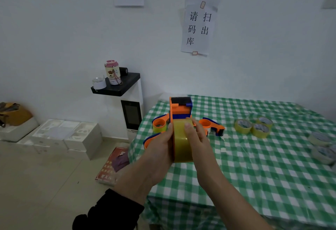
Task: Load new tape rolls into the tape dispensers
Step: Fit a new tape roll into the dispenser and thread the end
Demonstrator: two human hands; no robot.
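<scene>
Over the near edge of the green-and-white checked tablecloth (254, 171), the left hand (160, 147) and right hand (197, 137) clasped a wide yellowish clear tape roll (182, 142), fingers curled around its sides. It sat in an upright orange-and-blue plastic tape dispenser (180, 110). The hands partly hid a second dispenser (159, 123) and a third dispenser (213, 125) behind. Three small yellow rolls (252, 127) lay clustered farther right.

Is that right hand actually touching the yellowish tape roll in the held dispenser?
Touching. The head view shows the right hand with its thumb lying flat on the outer band of the tape roll in the dispenser, no gap between.
</scene>
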